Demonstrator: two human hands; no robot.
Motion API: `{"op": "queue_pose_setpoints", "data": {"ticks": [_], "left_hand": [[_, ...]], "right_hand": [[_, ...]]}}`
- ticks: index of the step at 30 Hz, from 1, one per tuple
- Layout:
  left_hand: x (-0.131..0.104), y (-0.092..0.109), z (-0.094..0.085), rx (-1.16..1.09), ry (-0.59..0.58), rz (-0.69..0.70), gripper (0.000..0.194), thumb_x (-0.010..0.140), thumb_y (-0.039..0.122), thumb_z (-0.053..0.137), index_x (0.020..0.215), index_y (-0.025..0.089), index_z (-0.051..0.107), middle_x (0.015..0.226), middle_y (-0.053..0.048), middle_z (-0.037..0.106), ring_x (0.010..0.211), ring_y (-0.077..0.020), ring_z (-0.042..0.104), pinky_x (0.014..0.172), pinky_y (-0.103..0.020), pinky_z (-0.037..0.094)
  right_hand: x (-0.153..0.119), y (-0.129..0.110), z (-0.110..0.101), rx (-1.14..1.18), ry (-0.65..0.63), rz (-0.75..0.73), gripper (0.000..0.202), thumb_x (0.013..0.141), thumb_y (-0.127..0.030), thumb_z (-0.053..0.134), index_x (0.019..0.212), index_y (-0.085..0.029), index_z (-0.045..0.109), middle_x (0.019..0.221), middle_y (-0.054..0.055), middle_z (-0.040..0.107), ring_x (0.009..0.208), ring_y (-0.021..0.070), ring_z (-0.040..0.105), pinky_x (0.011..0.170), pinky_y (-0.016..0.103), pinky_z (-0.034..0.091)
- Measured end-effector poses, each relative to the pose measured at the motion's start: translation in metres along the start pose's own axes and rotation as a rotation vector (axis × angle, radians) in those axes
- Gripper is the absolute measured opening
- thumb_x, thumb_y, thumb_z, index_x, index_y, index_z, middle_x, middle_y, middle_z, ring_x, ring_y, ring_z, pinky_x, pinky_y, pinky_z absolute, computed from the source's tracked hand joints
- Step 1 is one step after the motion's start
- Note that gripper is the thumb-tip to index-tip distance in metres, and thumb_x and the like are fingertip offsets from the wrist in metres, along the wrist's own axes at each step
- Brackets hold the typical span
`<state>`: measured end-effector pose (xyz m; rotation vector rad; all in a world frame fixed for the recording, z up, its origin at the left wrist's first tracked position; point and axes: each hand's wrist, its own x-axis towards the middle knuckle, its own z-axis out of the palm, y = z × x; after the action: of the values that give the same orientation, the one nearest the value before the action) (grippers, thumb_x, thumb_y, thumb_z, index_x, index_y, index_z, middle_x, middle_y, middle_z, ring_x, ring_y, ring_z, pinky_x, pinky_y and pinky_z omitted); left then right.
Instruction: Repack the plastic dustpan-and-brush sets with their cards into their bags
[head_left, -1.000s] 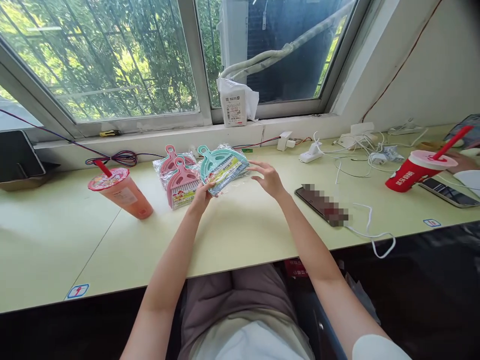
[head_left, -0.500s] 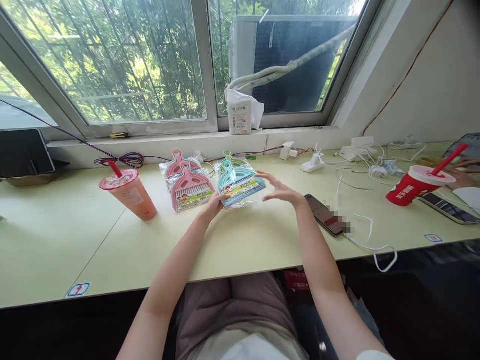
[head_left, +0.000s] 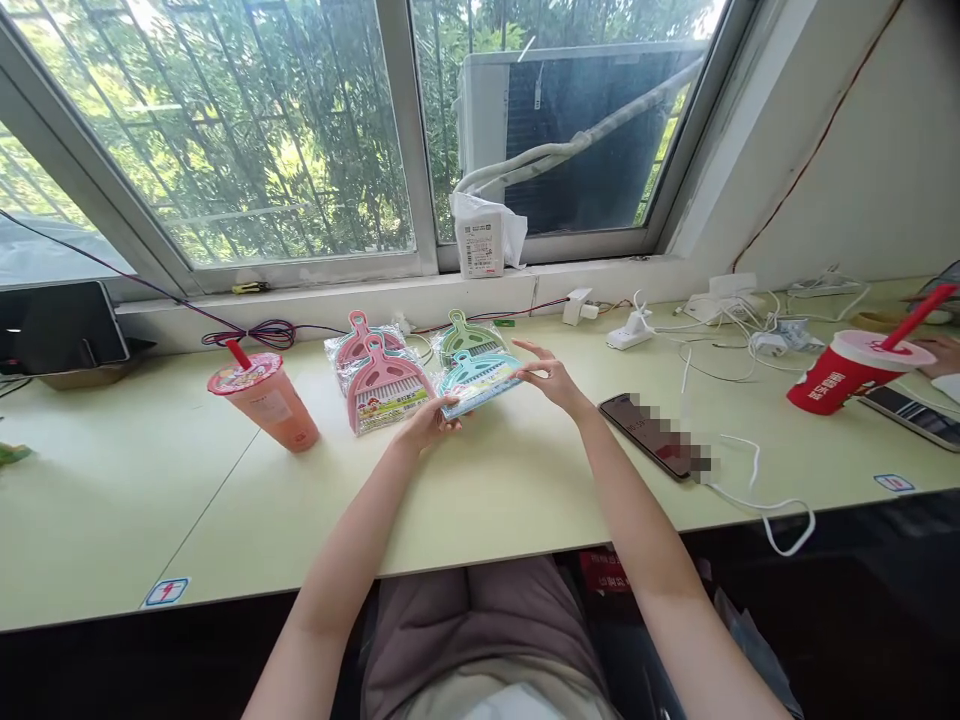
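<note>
The desk (head_left: 487, 500) is a long pale green laminate slab under the window, smooth and a bit glossy, and everything I'm handling sits toward its back edge, roughly mid-length.

Biggest thing near me is the pink drink cup (head_left: 264, 402) toward the left end, thin translucent plastic with a sealed film top and a red straw, parked well clear of my elbows, I'd guess so it doesn't get knocked. Over by the right end there's a red cup (head_left: 847, 372) leaning at a tilt, next to someone else's hand.

Then the 2 pink dustpan sets (head_left: 379, 385), stacked overlapping in crinkly clear bags, lying flat near the back edge just left of my hands. A green set (head_left: 466, 340) lies behind the one I'm holding, same fan shape with a loop handle.

The teal dustpan set (head_left: 478, 380) is the one in hand: hard moulded plastic scoop with a little brush, shiny bag, paper label across the front. My left hand (head_left: 429, 422) pinches its near left corner, fingers curled shut on the bag. My right hand (head_left: 553, 378) has fingertips on the right edge, the fingers mostly straight and spread, so it's more steadying than gripping. It's tipped a bit off the desk that way.

Dark phone (head_left: 654, 436) lies flat to my right, white cable (head_left: 757, 490) trailing to the front edge.
</note>
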<state>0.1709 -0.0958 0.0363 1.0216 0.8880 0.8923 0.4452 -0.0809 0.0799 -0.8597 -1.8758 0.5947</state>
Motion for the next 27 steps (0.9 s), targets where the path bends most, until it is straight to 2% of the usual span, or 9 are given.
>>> {"op": "queue_pose_setpoints", "data": {"ticks": [2,4,9,13,17,20,22,25,27], "left_hand": [[-0.002,0.0,0.005,0.005,-0.084,-0.076,0.031,0.082,0.033,0.061,0.104,0.012,0.054,0.078,-0.012,0.071,0.05,-0.0137,0.062,0.042,-0.021,0.047],[-0.003,0.001,0.01,0.02,-0.104,-0.092,0.031,0.083,0.036,0.063,0.1,0.013,0.054,0.076,-0.011,0.071,0.052,-0.0135,0.064,0.044,-0.02,0.048],[-0.005,0.002,0.019,0.11,-0.07,-0.105,0.023,0.08,0.029,0.068,0.084,0.013,0.051,0.064,-0.008,0.068,0.046,-0.0108,0.061,0.04,-0.016,0.042],[-0.009,0.003,0.02,0.156,-0.079,-0.071,0.023,0.08,0.029,0.066,0.085,0.014,0.049,0.069,-0.01,0.069,0.049,-0.0115,0.063,0.039,-0.015,0.038],[-0.01,0.004,0.016,0.204,-0.08,-0.04,0.027,0.08,0.03,0.066,0.093,0.014,0.048,0.069,-0.008,0.069,0.049,-0.0119,0.062,0.04,-0.016,0.038],[-0.008,0.004,0.011,0.246,-0.054,-0.03,0.034,0.078,0.031,0.067,0.1,0.015,0.046,0.067,-0.005,0.067,0.048,-0.0129,0.062,0.041,-0.018,0.038],[-0.009,0.004,0.01,0.274,-0.04,-0.028,0.04,0.078,0.032,0.067,0.106,0.015,0.045,0.067,-0.005,0.067,0.046,-0.0126,0.061,0.041,-0.018,0.037],[-0.014,0.003,0.019,0.324,-0.046,-0.005,0.052,0.079,0.041,0.066,0.117,0.015,0.043,0.075,-0.007,0.068,0.051,-0.0134,0.062,0.044,-0.019,0.039],[-0.017,0.001,0.033,0.326,-0.042,0.073,0.063,0.08,0.05,0.063,0.128,0.018,0.038,0.095,-0.012,0.069,0.066,-0.0172,0.067,0.052,-0.023,0.046]], "right_hand": [[0.0,0.0,0.002,0.081,0.013,0.023,0.026,0.085,-0.05,0.059,0.09,-0.031,0.076,0.134,0.0,0.058,0.131,0.0258,0.043,0.11,0.046,0.033],[0.0,0.002,0.004,0.093,0.054,0.044,0.026,0.086,-0.049,0.058,0.088,-0.03,0.076,0.126,0.001,0.063,0.125,0.0249,0.049,0.106,0.045,0.037],[0.0,0.009,0.012,-0.161,0.246,0.037,0.019,0.084,-0.044,0.062,0.088,-0.033,0.076,0.134,-0.001,0.056,0.124,0.0262,0.045,0.109,0.05,0.03],[0.0,0.021,0.018,-0.211,0.269,0.062,0.02,0.085,-0.043,0.06,0.09,-0.032,0.076,0.136,0.001,0.053,0.126,0.0272,0.042,0.109,0.051,0.03],[-0.002,0.035,0.027,0.017,0.182,0.137,0.026,0.085,-0.041,0.058,0.101,-0.028,0.073,0.137,0.005,0.05,0.129,0.0252,0.041,0.105,0.044,0.038],[-0.004,0.045,0.032,0.282,0.058,0.293,0.043,0.081,-0.04,0.062,0.122,-0.029,0.06,0.134,0.005,0.054,0.12,0.0224,0.052,0.097,0.04,0.046],[-0.006,0.051,0.033,0.442,-0.033,0.417,0.056,0.076,-0.038,0.066,0.13,-0.03,0.053,0.127,0.004,0.061,0.108,0.0213,0.06,0.09,0.039,0.051],[-0.007,0.058,0.028,0.594,-0.069,0.502,0.05,0.067,-0.037,0.073,0.115,-0.023,0.064,0.11,0.006,0.069,0.097,0.0227,0.064,0.085,0.037,0.052],[-0.007,0.063,0.023,0.651,0.021,0.517,0.045,0.06,-0.037,0.078,0.101,-0.02,0.069,0.1,0.007,0.072,0.092,0.0238,0.066,0.083,0.037,0.053]]}}
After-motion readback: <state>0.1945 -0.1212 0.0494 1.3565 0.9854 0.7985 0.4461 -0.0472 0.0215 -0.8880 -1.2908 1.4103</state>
